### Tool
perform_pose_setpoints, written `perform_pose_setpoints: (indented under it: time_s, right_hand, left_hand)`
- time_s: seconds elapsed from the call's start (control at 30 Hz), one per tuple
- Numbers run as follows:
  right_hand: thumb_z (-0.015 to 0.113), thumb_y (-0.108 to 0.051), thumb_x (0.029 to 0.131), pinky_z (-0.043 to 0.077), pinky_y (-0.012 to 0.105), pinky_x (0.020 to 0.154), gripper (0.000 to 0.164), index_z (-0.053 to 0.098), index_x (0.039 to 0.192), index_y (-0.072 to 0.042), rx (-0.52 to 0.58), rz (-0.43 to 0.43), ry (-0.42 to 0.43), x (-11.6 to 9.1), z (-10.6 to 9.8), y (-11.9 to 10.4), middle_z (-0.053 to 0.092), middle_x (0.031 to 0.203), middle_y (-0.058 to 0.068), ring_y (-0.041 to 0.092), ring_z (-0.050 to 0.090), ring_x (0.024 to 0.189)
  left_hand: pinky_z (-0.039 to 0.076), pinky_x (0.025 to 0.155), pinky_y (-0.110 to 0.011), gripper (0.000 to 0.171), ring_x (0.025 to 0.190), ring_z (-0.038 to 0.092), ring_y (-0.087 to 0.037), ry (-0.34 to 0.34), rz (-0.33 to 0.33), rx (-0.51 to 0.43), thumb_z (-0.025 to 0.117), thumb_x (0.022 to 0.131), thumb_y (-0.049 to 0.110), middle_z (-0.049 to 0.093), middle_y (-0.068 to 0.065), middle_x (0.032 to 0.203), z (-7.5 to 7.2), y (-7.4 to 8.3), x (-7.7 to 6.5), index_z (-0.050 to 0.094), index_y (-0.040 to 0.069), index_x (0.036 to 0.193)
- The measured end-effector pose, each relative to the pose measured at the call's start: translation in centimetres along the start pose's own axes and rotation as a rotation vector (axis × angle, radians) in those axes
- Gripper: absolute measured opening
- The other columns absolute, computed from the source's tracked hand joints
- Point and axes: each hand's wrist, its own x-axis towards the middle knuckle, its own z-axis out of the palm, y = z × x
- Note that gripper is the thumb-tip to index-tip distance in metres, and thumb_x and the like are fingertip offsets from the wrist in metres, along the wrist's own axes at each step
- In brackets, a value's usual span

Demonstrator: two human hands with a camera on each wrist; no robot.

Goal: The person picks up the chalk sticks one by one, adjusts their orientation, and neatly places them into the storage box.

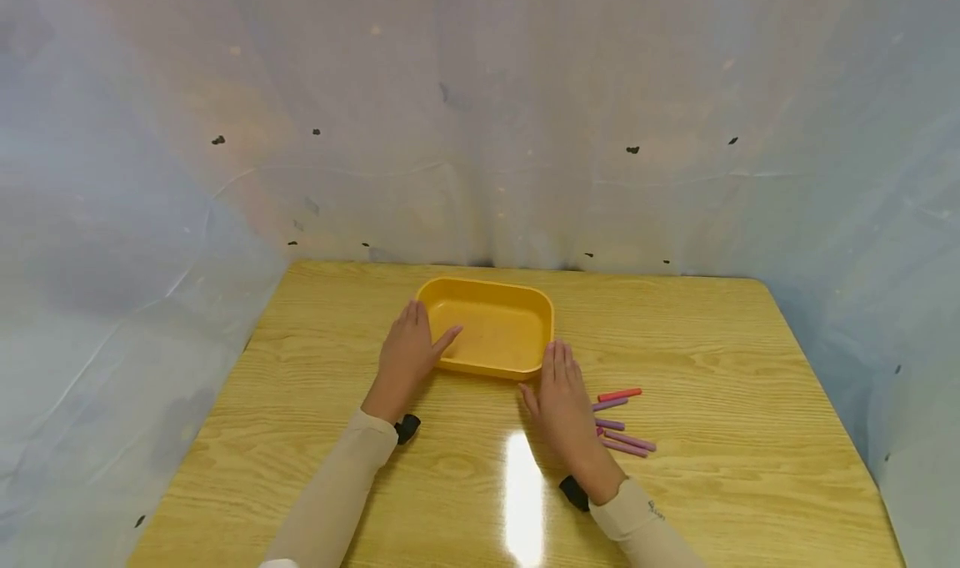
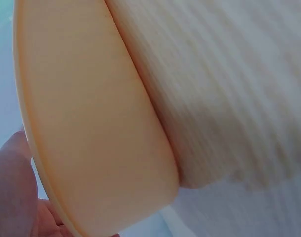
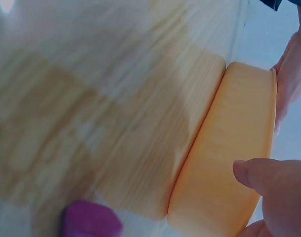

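Observation:
A shallow yellow plastic tray (image 1: 491, 334) with rounded corners lies on the wooden table, with nothing in it. My left hand (image 1: 408, 343) grips its left end, fingers along the outer wall and thumb over the front rim. In the left wrist view the tray's outer wall (image 2: 101, 128) fills much of the picture. My right hand (image 1: 564, 397) lies at the front right corner, its straight fingers together along the wall and its thumb apart. The right wrist view shows that thumb (image 3: 254, 173) in front of the yellow wall (image 3: 224, 148).
Several slim sticks, red (image 1: 620, 394), purple (image 1: 611, 424) and pinkish-purple (image 1: 630, 441), lie right of my right hand, partly hidden by it. A purple stick end (image 3: 91, 219) shows in the right wrist view. Pale sheeting (image 1: 487, 134) hangs behind the wooden table (image 1: 712, 368).

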Motion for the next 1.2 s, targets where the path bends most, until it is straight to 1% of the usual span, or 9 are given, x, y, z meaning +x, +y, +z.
perform_pose_setpoints:
  time_s: [0.17, 0.33, 0.37, 0.47, 0.7, 0.83, 0.93, 1.07, 1.2]
  right_hand:
    - [0.057, -0.04, 0.092, 0.025, 0.046, 0.108, 0.08, 0.024, 0.14, 0.015, 0.024, 0.006, -0.007, 0.2, 0.2, 0.1, 0.025, 0.144, 0.03, 0.037, 0.023, 0.135]
    - [0.06, -0.038, 0.09, 0.028, 0.048, 0.106, 0.08, 0.026, 0.139, 0.015, 0.047, -0.003, 0.02, 0.3, 0.1, 0.2, 0.028, 0.143, 0.03, 0.038, 0.026, 0.134]
    - [0.06, -0.038, 0.09, 0.029, 0.048, 0.106, 0.079, 0.027, 0.138, 0.016, 0.05, -0.006, 0.025, 0.3, 0.1, 0.2, 0.028, 0.143, 0.03, 0.038, 0.026, 0.134]
    - [0.06, -0.038, 0.09, 0.029, 0.048, 0.106, 0.079, 0.027, 0.138, 0.016, 0.06, -0.008, 0.024, 0.4, -0.1, 0.3, 0.029, 0.142, 0.031, 0.039, 0.027, 0.133]
    - [0.062, -0.039, 0.088, 0.029, 0.048, 0.105, 0.081, 0.029, 0.136, 0.017, 0.083, -0.013, 0.009, 0.2, -0.6, 0.1, 0.03, 0.14, 0.032, 0.04, 0.028, 0.132]
    - [0.063, -0.04, 0.088, 0.028, 0.048, 0.106, 0.082, 0.029, 0.137, 0.016, 0.112, 0.001, -0.011, -0.2, -0.8, 0.0, 0.029, 0.141, 0.032, 0.04, 0.027, 0.133]
    - [0.063, -0.04, 0.088, 0.028, 0.048, 0.106, 0.083, 0.027, 0.139, 0.015, 0.137, 0.009, -0.018, -0.7, -1.0, -0.2, 0.029, 0.142, 0.031, 0.039, 0.025, 0.134]
    - [0.064, -0.039, 0.088, 0.029, 0.049, 0.105, 0.083, 0.026, 0.139, 0.015, 0.175, -0.002, -0.022, -1.6, -1.2, -0.5, 0.028, 0.143, 0.031, 0.039, 0.024, 0.134]
    - [0.065, -0.037, 0.087, 0.028, 0.049, 0.105, 0.083, 0.026, 0.139, 0.015, 0.199, -0.009, -0.02, -2.3, -1.4, -1.0, 0.027, 0.143, 0.031, 0.039, 0.024, 0.134]
  left_hand:
    - [0.025, 0.108, -0.045, 0.098, 0.134, 0.026, -0.035, 0.008, -0.003, -0.003, 0.032, 0.087, 0.07, 0.023, -0.028, 0.146, -0.1, -0.4, -1.1, 0.019, -0.01, 0.144]
    - [0.028, 0.106, -0.048, 0.095, 0.133, 0.028, -0.037, 0.052, 0.015, -0.014, 0.043, 0.088, 0.065, 0.025, -0.028, 0.145, 0.1, -0.7, -2.4, 0.022, -0.01, 0.143]
    - [0.028, 0.106, -0.048, 0.095, 0.133, 0.028, -0.037, 0.056, 0.017, -0.01, 0.043, 0.087, 0.065, 0.025, -0.028, 0.145, 0.2, -0.8, -2.6, 0.023, -0.01, 0.143]
    - [0.028, 0.106, -0.048, 0.097, 0.135, 0.025, -0.036, 0.056, 0.018, -0.009, 0.044, 0.087, 0.066, 0.023, -0.027, 0.146, 0.3, -0.9, -3.2, 0.022, -0.01, 0.143]
    - [0.025, 0.107, -0.048, 0.095, 0.137, 0.02, -0.034, 0.037, 0.017, -0.041, 0.046, 0.087, 0.063, 0.02, -0.026, 0.148, 0.3, -1.0, -3.9, 0.02, -0.009, 0.144]
    - [0.024, 0.108, -0.047, 0.095, 0.137, 0.02, -0.034, 0.03, 0.019, -0.04, 0.046, 0.088, 0.063, 0.019, -0.025, 0.148, 0.1, -1.0, -4.4, 0.02, -0.009, 0.144]
    - [0.024, 0.108, -0.046, 0.095, 0.136, 0.023, -0.035, 0.046, 0.032, -0.029, 0.043, 0.088, 0.065, 0.02, -0.025, 0.148, 0.1, -1.2, -4.9, 0.022, -0.009, 0.143]
    - [0.025, 0.108, -0.045, 0.095, 0.136, 0.024, -0.035, 0.061, 0.038, -0.031, 0.04, 0.087, 0.067, 0.02, -0.024, 0.149, 0.2, -1.6, -5.8, 0.022, -0.008, 0.143]
    - [0.025, 0.108, -0.045, 0.095, 0.136, 0.022, -0.034, 0.056, 0.03, -0.045, 0.041, 0.087, 0.067, 0.018, -0.023, 0.149, 0.1, -1.9, -6.7, 0.021, -0.007, 0.144]
